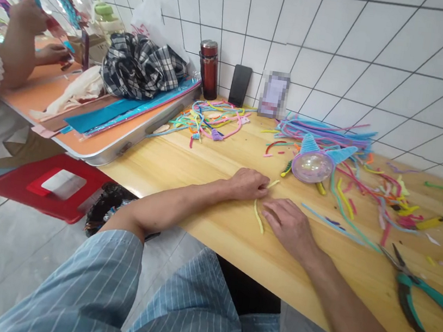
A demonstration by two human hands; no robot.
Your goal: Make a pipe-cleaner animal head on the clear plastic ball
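Observation:
A yellow pipe cleaner [258,217] lies bent on the wooden table [210,186]. My left hand [247,184] is curled with its fingertips pinching the upper end of it. My right hand [290,223] rests beside the lower stretch, fingers together and pressed down by the pipe cleaner. Just beyond my hands stands a clear iridescent ball [312,165] with two blue pipe-cleaner cones [309,143] on it.
Many coloured pipe cleaners [366,192] are strewn to the right and at the back. Green-handled pliers [414,286] lie at the right. A red flask [208,69] and a phone [240,85] stand by the tiled wall. Another person's arm [18,44] works at the orange table [85,141], left.

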